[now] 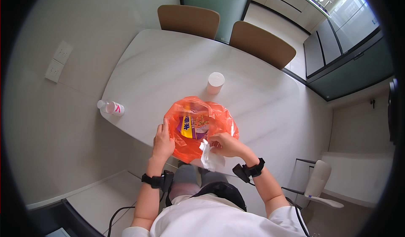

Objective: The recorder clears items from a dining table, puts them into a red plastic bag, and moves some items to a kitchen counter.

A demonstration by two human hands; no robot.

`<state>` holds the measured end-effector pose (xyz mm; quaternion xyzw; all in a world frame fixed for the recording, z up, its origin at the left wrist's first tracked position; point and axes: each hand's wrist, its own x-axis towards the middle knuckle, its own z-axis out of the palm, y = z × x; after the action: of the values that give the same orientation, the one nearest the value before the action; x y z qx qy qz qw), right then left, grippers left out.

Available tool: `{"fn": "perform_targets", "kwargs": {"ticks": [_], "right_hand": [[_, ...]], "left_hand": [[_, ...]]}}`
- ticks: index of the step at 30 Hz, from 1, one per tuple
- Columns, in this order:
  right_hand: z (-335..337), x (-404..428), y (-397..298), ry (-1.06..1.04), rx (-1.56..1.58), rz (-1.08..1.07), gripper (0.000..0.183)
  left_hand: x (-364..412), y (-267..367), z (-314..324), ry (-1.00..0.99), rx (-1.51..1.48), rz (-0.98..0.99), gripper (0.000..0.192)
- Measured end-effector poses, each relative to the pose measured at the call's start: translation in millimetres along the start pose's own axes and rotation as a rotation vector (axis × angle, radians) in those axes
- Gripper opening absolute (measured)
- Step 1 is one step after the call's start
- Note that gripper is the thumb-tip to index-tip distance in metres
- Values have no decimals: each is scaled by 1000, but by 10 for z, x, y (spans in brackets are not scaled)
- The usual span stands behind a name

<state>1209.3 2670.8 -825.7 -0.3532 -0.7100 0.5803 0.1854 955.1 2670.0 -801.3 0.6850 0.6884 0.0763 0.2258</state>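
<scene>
An orange plastic bag [221,116] stands with its mouth open near the front edge of the table. Inside it lies a purple and yellow food packet [191,126] that bears writing and a picture of food. My left hand [163,142] grips the bag's left side, with the fingers along the outside and the thumb near the rim. Pinched in my right hand [229,145] is a crumpled white tissue [210,159], which hangs over the table's front edge. That hand is against the bag's right front rim, and its fingertips are partly hidden.
On the pale marbled table [262,107], a white cylindrical container [215,83] stands behind the bag. A clear bottle with a white cap [111,107] is at the left edge. Two brown chairs [189,20] line the far side, and a pale chair [317,177] is at right.
</scene>
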Motion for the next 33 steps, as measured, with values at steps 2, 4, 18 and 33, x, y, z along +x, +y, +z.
{"fn": "perform_targets", "kwargs": {"ticks": [2,4,18,33], "right_hand": [[93,48,-83,-17,203,-43,16],[185,86,-122,-21,460,-56,21],[151,456,758,592,-945,509,12],[16,-70,-131,928,-818,301,67]], "left_hand": [[7,-10,-11,14,-68,54,70],[28,12,-40,42,-95,118,70],[59,159,-473,-19,-193,262,66],[421,-1606,-615,534,-581,-221,44]]}}
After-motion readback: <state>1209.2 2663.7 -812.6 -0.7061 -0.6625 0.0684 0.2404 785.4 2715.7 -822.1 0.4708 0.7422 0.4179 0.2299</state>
